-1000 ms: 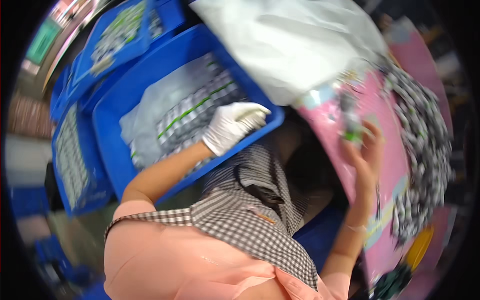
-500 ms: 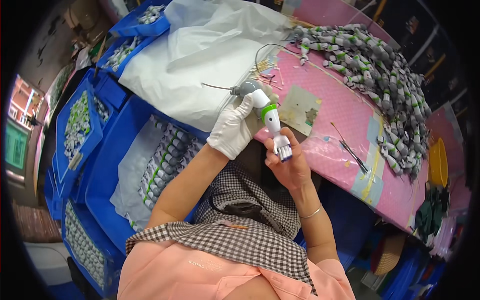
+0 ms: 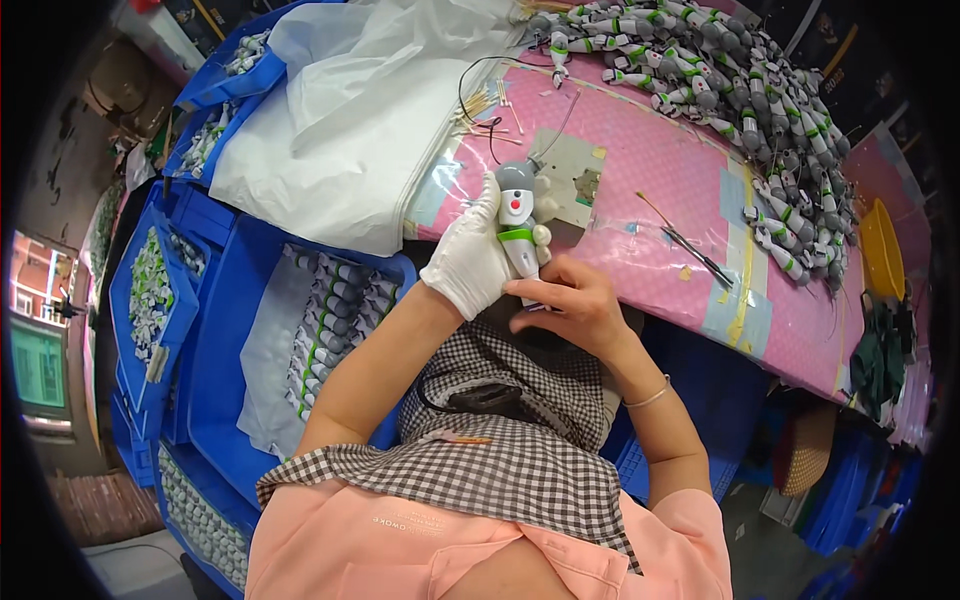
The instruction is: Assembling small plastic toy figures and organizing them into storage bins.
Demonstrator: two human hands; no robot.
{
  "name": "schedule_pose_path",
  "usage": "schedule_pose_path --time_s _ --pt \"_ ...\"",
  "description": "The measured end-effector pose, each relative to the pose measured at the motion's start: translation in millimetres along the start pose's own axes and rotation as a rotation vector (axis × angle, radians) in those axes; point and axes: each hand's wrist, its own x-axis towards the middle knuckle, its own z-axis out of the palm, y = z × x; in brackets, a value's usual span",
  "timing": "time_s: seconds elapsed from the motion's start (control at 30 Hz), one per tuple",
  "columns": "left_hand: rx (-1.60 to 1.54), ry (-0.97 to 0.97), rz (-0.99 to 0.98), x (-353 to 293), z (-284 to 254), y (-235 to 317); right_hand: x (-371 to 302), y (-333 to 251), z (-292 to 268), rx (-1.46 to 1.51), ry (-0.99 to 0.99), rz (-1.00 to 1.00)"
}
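Note:
A white, grey and green toy arm (image 3: 516, 205) stands nearly upright in front of me, its rounded grey end away from me and a thin wire coming off it. My left hand (image 3: 466, 262), in a white glove, is closed around it, the glove's fingertips showing on its right side. My bare right hand (image 3: 585, 305) pinches the near, white end, where the toy's small hand is mostly hidden by my fingers. Beyond the toy arm, a pale square plate (image 3: 565, 165) lies on the pink-covered table (image 3: 640, 250).
Many similar toy arms (image 3: 790, 130) are heaped at the far right. Cotton swabs (image 3: 505, 105) and thin pen-like tools (image 3: 695, 255) lie on the table. White sheeting (image 3: 330, 150) covers its left part. Blue bins (image 3: 220, 360) of parts stand left; a yellow basin (image 3: 882, 245) stands right.
The toy arm has turned, now showing a face with a red dot, and its grey end points away from me. My right hand has shifted its hold over the toy's hand. The view has shifted slightly.

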Motion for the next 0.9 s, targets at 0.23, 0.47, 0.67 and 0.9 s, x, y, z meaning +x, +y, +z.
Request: schedule_pose_path --time_s 0.23,0.47,0.67,0.9 --pt "0.304 0.091 -0.081 -19 2 -17 21 18 -58 0.476 0.342 0.873" --pt "0.134 0.149 -0.329 -30 -8 -38 20 28 -58 0.815 0.574 0.948" --pt "0.493 0.170 -0.306 -26 2 -44 15 46 -58 0.649 0.412 1.021" --pt "0.711 0.224 0.012 7 12 -16 24 85 -56 0.158 0.084 0.869"
